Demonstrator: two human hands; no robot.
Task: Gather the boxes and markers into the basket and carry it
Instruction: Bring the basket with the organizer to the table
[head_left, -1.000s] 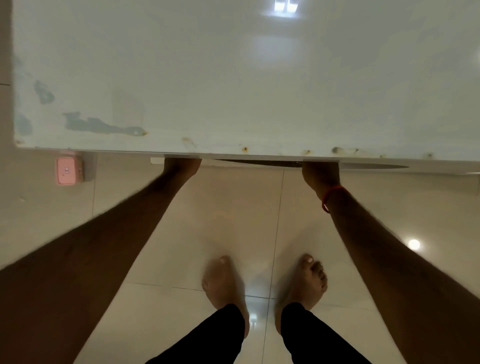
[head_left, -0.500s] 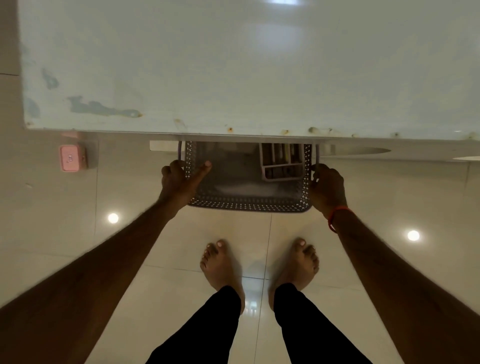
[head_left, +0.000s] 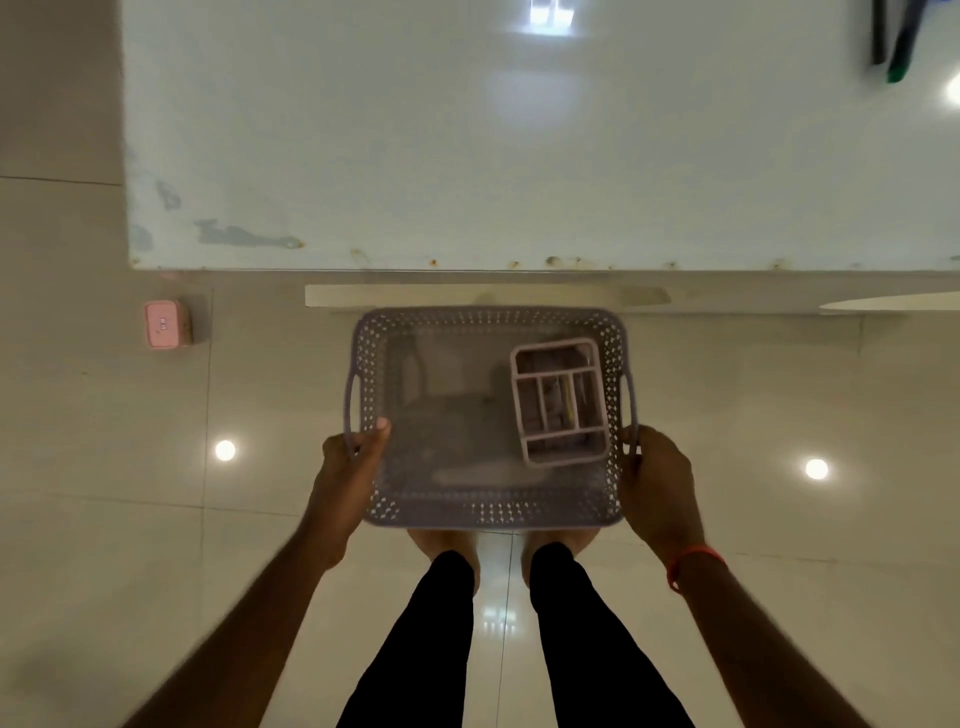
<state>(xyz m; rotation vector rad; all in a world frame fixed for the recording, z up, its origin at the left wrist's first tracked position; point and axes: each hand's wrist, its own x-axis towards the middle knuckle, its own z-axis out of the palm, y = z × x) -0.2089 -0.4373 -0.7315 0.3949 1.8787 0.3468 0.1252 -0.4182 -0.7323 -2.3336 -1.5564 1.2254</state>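
Hands hold the basket between them, one on each short side. Left hand grips the left wall just below the handle slot, thumb hooked over the rim and lying inside, remaining fingers curled under the outer wall. Right hand grips the right wall at the lower end of the opposite handle slot, fingers wrapped round the outside edge; a red band circles that wrist.

The basket is grey, perforated along its walls, level, and held off the floor, directly above the feet. Inside, near the right hand, lies a pale divided box with several compartments; its contents are too blurred to identify. The part of the basket bottom near the left hand shows only faint pale shapes.

Beyond the hands, the white counter fills the upper view, its near edge chipped and stained. At its far right corner, well apart from the right hand, lie two markers, one green-tipped. Left of the left hand, a small pink box sits on the floor.
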